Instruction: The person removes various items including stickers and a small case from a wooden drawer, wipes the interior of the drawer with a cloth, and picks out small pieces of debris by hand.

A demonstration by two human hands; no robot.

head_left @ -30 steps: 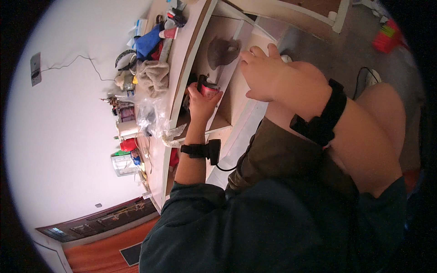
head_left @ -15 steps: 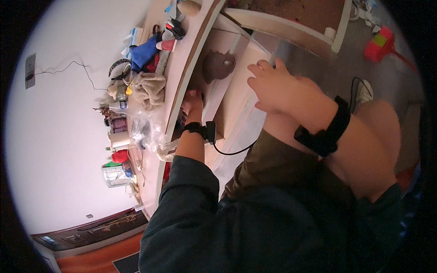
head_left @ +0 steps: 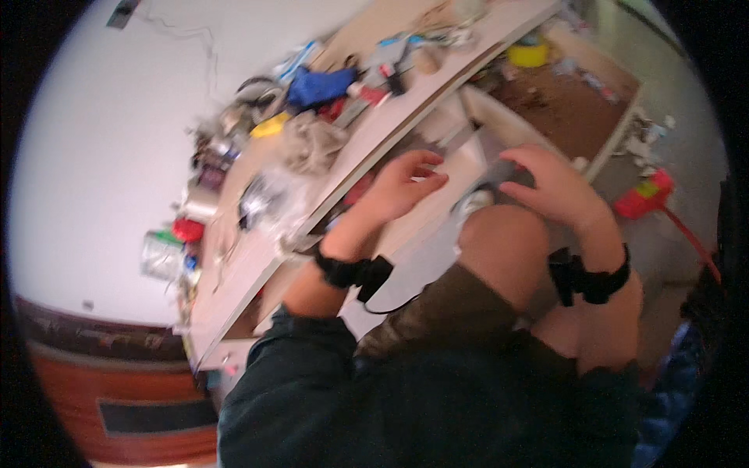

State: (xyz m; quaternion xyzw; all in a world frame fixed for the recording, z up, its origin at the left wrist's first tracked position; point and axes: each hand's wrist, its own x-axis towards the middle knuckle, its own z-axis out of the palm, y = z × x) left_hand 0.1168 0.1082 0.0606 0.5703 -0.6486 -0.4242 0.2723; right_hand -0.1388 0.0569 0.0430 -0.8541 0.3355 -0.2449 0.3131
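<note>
Reaching forward under the desk edge (head_left: 374, 148), the left hand (head_left: 402, 187) has its fingers (head_left: 425, 165) loosely curled and slightly spread, nothing clearly gripped; fingertips sit over the pale drawer (head_left: 468, 156) below the desktop, contact too blurred to tell. Right hand (head_left: 550, 187) is palm down, fingers bent and a little apart, resting on or just above the drawer's grey inside; cannot tell if it holds anything. Both wrists wear black straps: left wrist band (head_left: 351, 271), right wrist band (head_left: 589, 277), a thin black cable trailing from the left one. Bare knee (head_left: 499, 242) rises between the two forearms, just below the right hand. Drawer lies between the hands, pulled out from under the desk. Desktop above is cluttered: blue cloth (head_left: 320, 84), yellow item (head_left: 269, 125), crumpled beige rag (head_left: 312, 144), clear plastic wrap (head_left: 265, 199), red lid (head_left: 187, 230). Red object (head_left: 644, 195) on floor, right of the right hand, well apart
</note>
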